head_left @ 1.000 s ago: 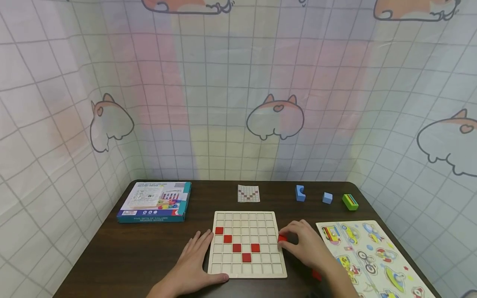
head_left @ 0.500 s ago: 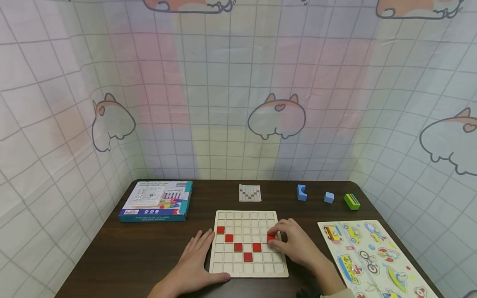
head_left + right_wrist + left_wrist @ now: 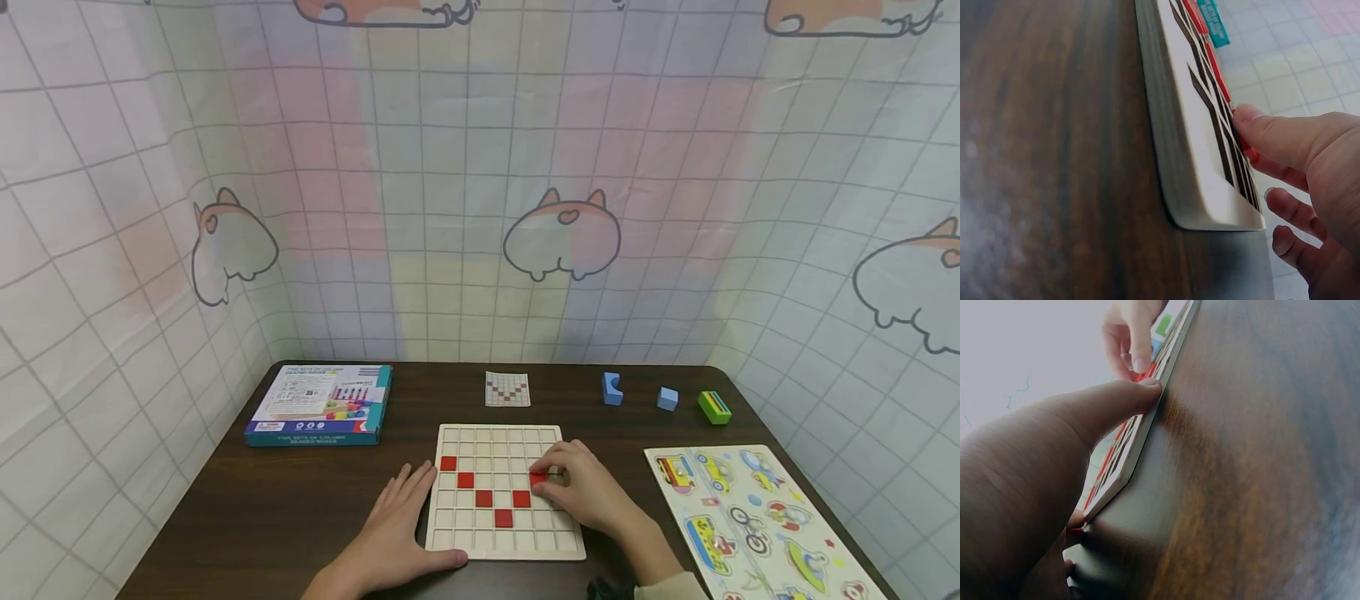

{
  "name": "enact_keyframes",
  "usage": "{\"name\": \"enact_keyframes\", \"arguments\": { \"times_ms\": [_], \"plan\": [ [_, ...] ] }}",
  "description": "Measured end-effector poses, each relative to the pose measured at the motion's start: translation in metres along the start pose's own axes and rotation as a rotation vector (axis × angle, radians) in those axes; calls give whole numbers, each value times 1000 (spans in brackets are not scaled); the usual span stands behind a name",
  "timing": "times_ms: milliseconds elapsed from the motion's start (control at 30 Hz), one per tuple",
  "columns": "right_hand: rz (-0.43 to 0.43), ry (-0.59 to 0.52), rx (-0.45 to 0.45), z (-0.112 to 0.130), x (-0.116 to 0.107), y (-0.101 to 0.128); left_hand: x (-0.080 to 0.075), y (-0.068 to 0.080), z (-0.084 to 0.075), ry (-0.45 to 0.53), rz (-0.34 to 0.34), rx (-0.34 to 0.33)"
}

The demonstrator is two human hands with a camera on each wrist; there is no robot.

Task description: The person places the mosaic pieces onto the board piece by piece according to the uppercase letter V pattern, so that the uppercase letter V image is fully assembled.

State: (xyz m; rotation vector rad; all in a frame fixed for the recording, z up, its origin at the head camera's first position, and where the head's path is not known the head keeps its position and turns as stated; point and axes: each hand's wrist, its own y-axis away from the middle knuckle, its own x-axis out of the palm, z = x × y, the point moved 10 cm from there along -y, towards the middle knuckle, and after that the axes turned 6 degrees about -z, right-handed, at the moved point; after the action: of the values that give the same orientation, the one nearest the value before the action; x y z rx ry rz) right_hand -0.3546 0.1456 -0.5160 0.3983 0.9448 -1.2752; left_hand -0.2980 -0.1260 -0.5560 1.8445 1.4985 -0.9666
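Note:
A pale wooden grid board [image 3: 487, 542] lies on the dark table, several red square tiles set in its cells. My left hand [image 3: 393, 525] rests along the board's left edge, fingers straight, its thumb [image 3: 1129, 397] on the front edge. Over the right part of the grid, my right hand [image 3: 585, 487] pinches a red square tile [image 3: 537, 480] between thumb and fingertips. That tile is down at the cells, up and right of the nearest placed tile [image 3: 521, 498]. In the right wrist view the right thumb [image 3: 1272, 134] partly hides it.
Behind the board lies a small pattern card [image 3: 507, 390]. A flat box [image 3: 318, 404] is at the back left. Blue blocks [image 3: 612, 389] and a green striped block [image 3: 715, 408] stand at the back right. A picture puzzle board [image 3: 750, 517] lies beside my right arm.
My right hand has carried the red tile leftward from beside the board's right edge to a cell on the grid. My left hand has stayed at the board's left edge.

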Motion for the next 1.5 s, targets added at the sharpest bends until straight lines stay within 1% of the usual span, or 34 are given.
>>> {"name": "enact_keyframes", "arguments": {
  "times_ms": [433, 767, 867, 1100, 1333, 1500],
  "plan": [
    [8, -31, -22, -5, 1, -1, -1, 0, -2, 7, -3, 9],
    [10, -32, 19, -5, -2, 3, -1, 0, -1, 3, -5, 14],
    [6, -34, 17, -4, -4, 6, 0, 0, 0, -1, -3, 11],
    [5, -29, -40, 3, -12, 17, 0, 0, 0, 2, 0, 5],
    [19, 0, -24, 5, -22, 30, -1, 1, -2, 2, 0, 9],
    [36, 2, -17, 1, -26, 39, -1, 1, -2, 2, 0, 6]
  ]
}}
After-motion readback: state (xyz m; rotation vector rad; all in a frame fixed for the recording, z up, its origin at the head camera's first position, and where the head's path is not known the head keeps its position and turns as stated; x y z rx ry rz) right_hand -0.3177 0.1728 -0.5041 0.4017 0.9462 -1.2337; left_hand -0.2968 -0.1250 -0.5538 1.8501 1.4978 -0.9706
